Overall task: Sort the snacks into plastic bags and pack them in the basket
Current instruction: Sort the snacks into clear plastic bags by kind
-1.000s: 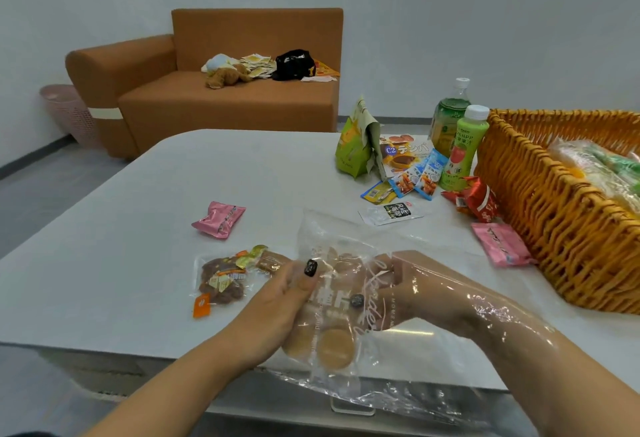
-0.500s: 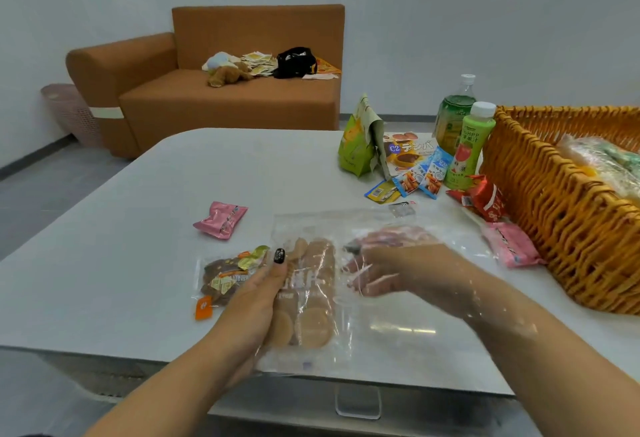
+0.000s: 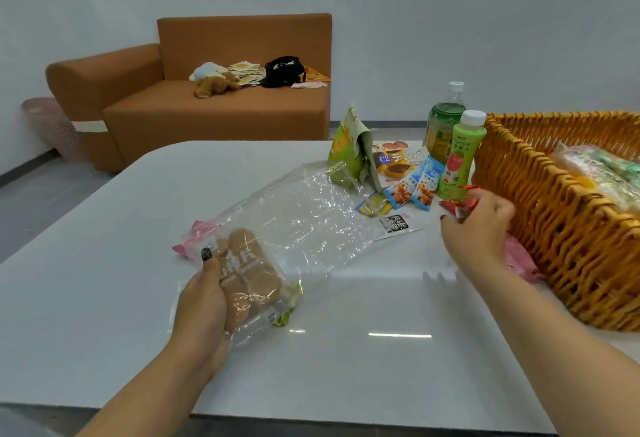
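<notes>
Bright, even light; glare streaks on the table; edges bowed.

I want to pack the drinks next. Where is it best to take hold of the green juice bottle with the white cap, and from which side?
Probably grip the green juice bottle round its body, below the white cap, coming from above. It stands upright, the basket is close on its right, and snack packets lie at its base.

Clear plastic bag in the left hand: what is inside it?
The clear plastic bag held by the left hand contains one packet of round brown biscuits at its near end. The rest looks empty. The palm covers the packet's left edge.
</notes>
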A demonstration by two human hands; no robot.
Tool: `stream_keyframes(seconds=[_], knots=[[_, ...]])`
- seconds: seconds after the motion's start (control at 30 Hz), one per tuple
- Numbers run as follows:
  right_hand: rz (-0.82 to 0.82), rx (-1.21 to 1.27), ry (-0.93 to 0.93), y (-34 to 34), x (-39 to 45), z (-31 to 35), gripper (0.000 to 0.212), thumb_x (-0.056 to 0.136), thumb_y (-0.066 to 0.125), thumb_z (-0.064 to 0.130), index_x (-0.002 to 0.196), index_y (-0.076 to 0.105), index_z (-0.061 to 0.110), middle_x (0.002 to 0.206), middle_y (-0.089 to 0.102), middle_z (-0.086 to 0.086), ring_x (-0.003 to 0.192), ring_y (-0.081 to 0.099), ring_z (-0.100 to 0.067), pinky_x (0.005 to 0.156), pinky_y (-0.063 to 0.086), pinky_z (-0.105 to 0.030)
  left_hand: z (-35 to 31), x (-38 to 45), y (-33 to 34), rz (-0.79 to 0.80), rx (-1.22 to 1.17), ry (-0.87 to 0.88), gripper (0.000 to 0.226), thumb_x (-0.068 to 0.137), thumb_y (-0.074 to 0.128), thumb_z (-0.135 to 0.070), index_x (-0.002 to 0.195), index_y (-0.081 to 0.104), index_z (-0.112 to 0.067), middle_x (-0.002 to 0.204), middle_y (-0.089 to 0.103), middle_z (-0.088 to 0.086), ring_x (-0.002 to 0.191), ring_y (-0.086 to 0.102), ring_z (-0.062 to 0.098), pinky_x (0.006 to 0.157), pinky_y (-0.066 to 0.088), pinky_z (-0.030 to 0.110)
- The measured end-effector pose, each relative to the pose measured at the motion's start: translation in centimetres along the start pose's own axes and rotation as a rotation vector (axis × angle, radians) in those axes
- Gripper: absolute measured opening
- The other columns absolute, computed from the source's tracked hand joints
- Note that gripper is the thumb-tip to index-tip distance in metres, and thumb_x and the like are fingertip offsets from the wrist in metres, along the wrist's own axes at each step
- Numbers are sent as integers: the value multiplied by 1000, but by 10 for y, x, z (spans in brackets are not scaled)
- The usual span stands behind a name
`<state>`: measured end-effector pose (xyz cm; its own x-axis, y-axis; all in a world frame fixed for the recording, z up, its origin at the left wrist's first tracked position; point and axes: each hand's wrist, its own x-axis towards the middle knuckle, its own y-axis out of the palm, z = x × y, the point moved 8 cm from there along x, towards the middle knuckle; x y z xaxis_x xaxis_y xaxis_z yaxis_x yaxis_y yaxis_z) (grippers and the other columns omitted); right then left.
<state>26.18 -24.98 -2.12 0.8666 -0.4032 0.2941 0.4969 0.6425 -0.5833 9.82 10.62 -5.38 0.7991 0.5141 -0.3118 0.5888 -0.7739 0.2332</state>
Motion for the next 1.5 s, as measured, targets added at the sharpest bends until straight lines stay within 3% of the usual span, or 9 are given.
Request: stream_keyframes(seconds=[0.1,0.33,0.53,0.77,0.87,1.0,1.23,1.4,1.5], knots=[[-126,-90,-75,-7,29,-14,68,81,71,11,140,37,16,146,24,-15,131,28,-34,108,32,-41,-2,2,9,21,-7,-9,46,102,36,-48,115,66,-15,59,71,0,54,70,15,61,57,34],[121,-190,-87,22,56,-42,71,84,72,15,144,36,23,141,40,-14,129,39,-35,109,34,-46,-5,13,13,25,36,-8,47,104,34,-42,122,63,-9,38,52,-8,33,52,7,59,61,36],[25,-47,-264,8,40,-10,45,89,66,10,130,50,19,123,58,-7,110,55,-28,93,47,-40,-9,19,8,25,14,-23,40,102,40,-42,116,67,-15,91,77,6,70,74,18,48,57,30],[294,870,377,17,-2,16,23,87,65,10,110,62,15,107,69,-11,86,67,-20,68,54,-30,-21,16,6,15,-22,24,40,105,36,-40,111,67,-15,84,77,4,63,73,15,53,59,32],[485,1065,461,19,-34,36,23,90,63,20,112,63,15,107,72,-9,95,69,-23,78,55,-35,-29,12,3,-9,-68,51,37,105,36,-38,106,66,-15,66,73,-1,51,68,11,69,57,40],[653,1139,464,8,-73,54,26,91,56,14,116,62,9,108,72,-14,100,69,-28,92,52,-45,-35,4,-4,-49,-129,46,35,104,40,-38,95,65,-15,66,73,-1,57,69,16,54,57,33],[651,1182,784,6,-125,27,25,90,60,10,113,61,1,92,73,-21,74,73,-31,65,60,-45,-32,-11,-8,-79,-157,22,35,103,42,-42,92,64,-17,69,72,2,49,67,19,40,53,28],[756,1348,750,12,-130,45,108,8,96,1,110,63,-4,105,71,-22,88,72,-31,63,61,-40,-29,-16,-6,-79,-124,22,33,104,41,-39,93,63,-17,79,71,2,58,69,17,45,55,26],[750,1327,703,13,-131,50,80,42,87,-2,118,62,-1,108,71,-19,93,71,-30,73,60,-41,-28,-15,-8,-92,-106,20,31,103,43,-38,96,64,-16,76,71,1,53,68,15,45,54,25]])
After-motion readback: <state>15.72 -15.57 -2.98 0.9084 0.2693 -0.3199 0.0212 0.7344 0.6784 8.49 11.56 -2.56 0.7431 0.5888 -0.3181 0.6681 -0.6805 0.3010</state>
